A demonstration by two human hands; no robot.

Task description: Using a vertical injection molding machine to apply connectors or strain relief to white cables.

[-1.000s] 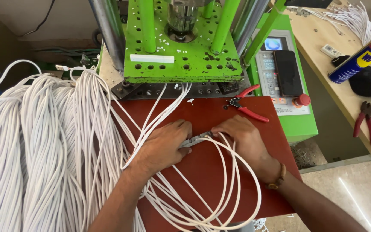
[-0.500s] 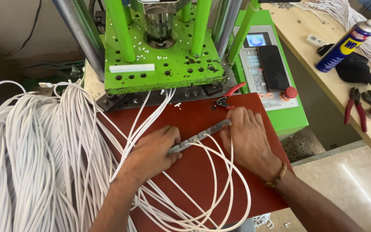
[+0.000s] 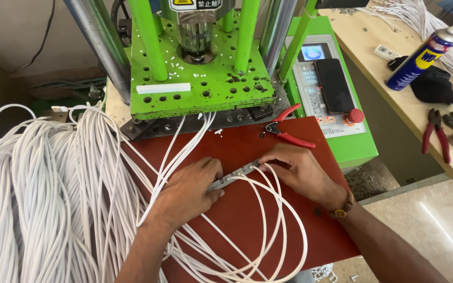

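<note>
Head view: left hand [image 3: 187,188] and right hand [image 3: 302,173] each pinch an end of a slim metal strip [image 3: 235,175] lying on the red-brown mat [image 3: 247,220] — white cables [image 3: 268,230] loop off it twd the near edge. Red-handled cutters [image 3: 287,131] lie just behind the right hand, in front of the green press [image 3: 205,86].

I'm seeing the metal strip [image 3: 235,174] tilting less steeply than before, both hands sliding lower on the red mat [image 3: 289,220], cable loops spreading wider.

cable bundle [image 3: 38,199] left; mat [image 3: 289,220] centre; machine [image 3: 200,78] behind; bench [image 3: 410,105] right
</note>
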